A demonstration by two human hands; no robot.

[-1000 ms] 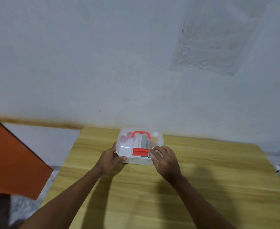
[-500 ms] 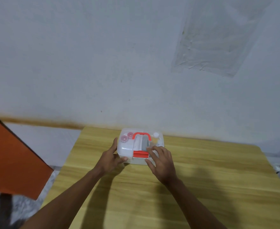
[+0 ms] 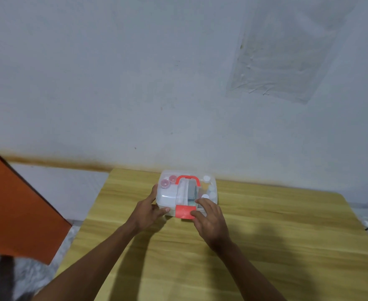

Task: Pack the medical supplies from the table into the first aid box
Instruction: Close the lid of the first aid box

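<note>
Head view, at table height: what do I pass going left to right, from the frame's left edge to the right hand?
Orange board → left hand → red latch of the first aid box → right hand.

The translucent white plastic first aid box (image 3: pixel 167 197) has a red arched handle (image 3: pixel 188 177) and a red front latch (image 3: pixel 183 211); pink round caps (image 3: pixel 164 182) show through its far-left corner. The wooden table (image 3: pixel 276 235) is pale yellow with streaky brown grain.
</note>
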